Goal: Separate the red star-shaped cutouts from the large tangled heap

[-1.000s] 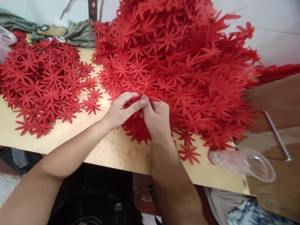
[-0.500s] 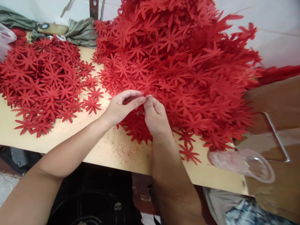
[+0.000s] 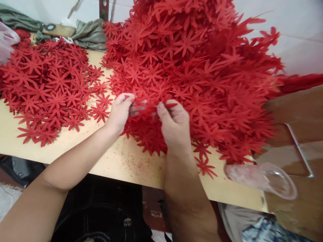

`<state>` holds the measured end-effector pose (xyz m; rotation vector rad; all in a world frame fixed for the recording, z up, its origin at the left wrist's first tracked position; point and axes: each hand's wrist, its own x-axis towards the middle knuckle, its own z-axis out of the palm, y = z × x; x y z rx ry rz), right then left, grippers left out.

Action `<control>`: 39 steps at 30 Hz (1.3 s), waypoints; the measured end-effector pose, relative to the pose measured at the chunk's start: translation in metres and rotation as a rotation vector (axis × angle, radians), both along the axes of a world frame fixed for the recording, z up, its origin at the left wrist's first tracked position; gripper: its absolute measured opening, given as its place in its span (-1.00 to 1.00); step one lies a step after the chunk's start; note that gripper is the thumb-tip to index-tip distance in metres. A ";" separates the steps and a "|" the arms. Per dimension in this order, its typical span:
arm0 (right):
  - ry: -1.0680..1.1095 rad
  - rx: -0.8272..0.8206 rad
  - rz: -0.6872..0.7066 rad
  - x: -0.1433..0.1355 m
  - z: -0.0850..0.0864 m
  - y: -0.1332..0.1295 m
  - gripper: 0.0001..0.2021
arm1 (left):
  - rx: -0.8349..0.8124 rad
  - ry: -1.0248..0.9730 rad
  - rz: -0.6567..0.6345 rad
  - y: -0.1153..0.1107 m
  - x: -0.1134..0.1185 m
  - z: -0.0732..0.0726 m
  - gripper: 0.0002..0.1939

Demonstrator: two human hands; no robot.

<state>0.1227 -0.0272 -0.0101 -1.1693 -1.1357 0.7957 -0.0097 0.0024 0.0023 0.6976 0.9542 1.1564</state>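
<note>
Right grip (image 3: 162, 105) pinched shut on a red cutout (image 3: 172, 105); left grip (image 3: 131, 97) pinched, hold blurred.
Over the bench (image 3: 106, 158), behind its near edge, the cutout's visible end points right, long axis unclear.

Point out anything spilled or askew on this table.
Red specks are scattered across the table's near edge, like spilled debris. The clear plastic cup lies on its side, as if tipped over.
</note>
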 end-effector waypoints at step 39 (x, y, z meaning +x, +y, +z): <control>0.000 0.107 -0.431 0.027 0.006 0.005 -0.66 | 0.296 0.276 -0.258 -0.007 0.013 -0.025 -0.89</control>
